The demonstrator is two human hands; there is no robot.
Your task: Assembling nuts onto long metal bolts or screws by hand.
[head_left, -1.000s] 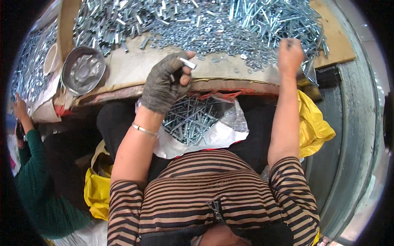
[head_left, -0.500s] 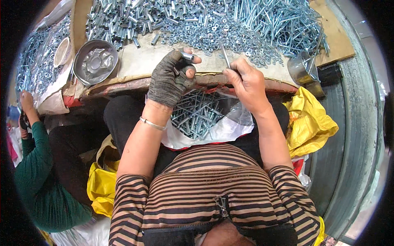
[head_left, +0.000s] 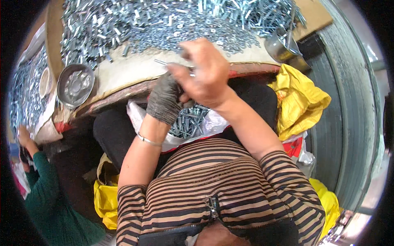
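Head view, left hand: grey fingerless-gloved hand (head_left: 165, 100) over the lap, largely covered by the right one; can't tell whether its fingers are apart or clamped.
Right hand: bare hand (head_left: 208, 78) crossed over the glove; forefinger and thumb tips apart.
Rod: thin metal rod (head_left: 161, 62) pokes out leftward by the right thumb tip, above the worktop's front edge; motion blur here, so can't say which fingers grip it.
Lap bag: white plastic bag (head_left: 214, 120) open below both hands, loose metal fasteners (head_left: 185, 124) inside.
Worktop: pale sheet (head_left: 119, 76) along the front; behind it short metal sleeves (head_left: 90, 35) at left, washers (head_left: 184, 35) mid, long rods (head_left: 264, 16) right.
Containers: round metal bowl (head_left: 62, 80) at the worktop's left end, metal cup (head_left: 276, 48) at the right, parts sticking up from it.
Yellow sack: crumpled yellow sack (head_left: 299, 106) just beside the right thigh.
Wrist: pale bangle (head_left: 148, 141) on the left.
Neighbour: green sleeve (head_left: 61, 201) far left, co-worker's hand (head_left: 26, 138) at the worktop edge.
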